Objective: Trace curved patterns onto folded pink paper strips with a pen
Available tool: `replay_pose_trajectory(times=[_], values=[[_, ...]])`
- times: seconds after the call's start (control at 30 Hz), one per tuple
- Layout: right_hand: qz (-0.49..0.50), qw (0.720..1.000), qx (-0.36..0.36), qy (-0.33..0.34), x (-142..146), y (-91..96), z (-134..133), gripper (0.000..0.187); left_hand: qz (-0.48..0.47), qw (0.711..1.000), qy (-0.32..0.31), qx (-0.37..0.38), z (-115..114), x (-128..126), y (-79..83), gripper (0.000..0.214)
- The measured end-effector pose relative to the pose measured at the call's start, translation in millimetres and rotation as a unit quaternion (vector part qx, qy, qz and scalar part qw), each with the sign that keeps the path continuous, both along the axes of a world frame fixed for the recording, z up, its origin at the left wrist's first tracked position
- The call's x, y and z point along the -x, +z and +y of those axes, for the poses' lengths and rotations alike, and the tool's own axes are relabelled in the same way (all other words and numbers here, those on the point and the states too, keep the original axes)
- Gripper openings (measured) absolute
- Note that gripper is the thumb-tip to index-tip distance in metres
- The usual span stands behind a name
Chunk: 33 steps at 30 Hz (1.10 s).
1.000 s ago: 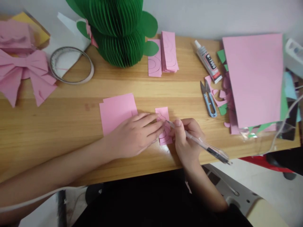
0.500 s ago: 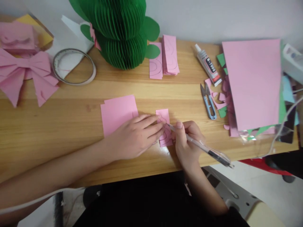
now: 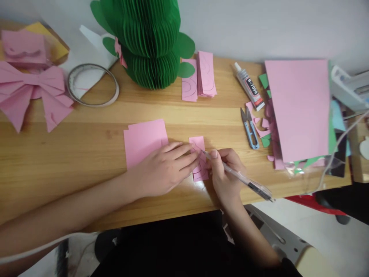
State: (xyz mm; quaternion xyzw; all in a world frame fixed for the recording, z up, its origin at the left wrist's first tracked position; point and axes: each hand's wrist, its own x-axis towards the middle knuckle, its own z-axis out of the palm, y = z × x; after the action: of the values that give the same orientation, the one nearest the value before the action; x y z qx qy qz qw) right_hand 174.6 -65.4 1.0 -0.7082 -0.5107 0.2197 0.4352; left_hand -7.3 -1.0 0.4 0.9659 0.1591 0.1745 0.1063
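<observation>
Near the table's front edge lies a small pink paper strip (image 3: 197, 141) with curved dark lines drawn on it. My left hand (image 3: 167, 169) lies flat, its fingers stretched over the strip's left side and its fingertips pressing on it. In my right hand (image 3: 227, 173) is a clear pen (image 3: 248, 182), pinched near its tip, which meets the strip close to my left fingertips. Larger pink paper sheets (image 3: 145, 140) lie partly under my left hand.
Behind stand a green honeycomb paper piece (image 3: 152, 50) and pink strips with drawn curves (image 3: 205, 73). To the right are a glue tube (image 3: 250, 87), thread snips (image 3: 249, 129), paper scraps and a pink sheet stack (image 3: 300, 111). A tape roll (image 3: 114, 94) and pink bow (image 3: 34, 82) sit left.
The camera view has shifted slightly. Both hands stay in nearly the same place on the strip, and the pen tip has barely moved.
</observation>
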Motion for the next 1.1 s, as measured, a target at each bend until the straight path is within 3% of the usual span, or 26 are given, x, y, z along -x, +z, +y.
replay_pose_trajectory(times=[0.27, 0.63, 1.1], values=[[-0.02, 1.0, 0.006, 0.0, 0, -1.7, 0, 0.024, 0.004, 1.0, 0.007, -0.014, -1, -1, -1.2, 0.033], [0.029, 0.999, 0.035, -0.009, -2, -1.2, 0, 0.031, -0.005, 1.0, 0.008, -0.012, -1, 0, -2.9, 0.032], [0.067, 0.996, 0.045, 0.042, -6, 4.0, 9, 0.023, -0.002, 1.0, 0.009, -0.008, -1, -1, -4.4, 0.034]])
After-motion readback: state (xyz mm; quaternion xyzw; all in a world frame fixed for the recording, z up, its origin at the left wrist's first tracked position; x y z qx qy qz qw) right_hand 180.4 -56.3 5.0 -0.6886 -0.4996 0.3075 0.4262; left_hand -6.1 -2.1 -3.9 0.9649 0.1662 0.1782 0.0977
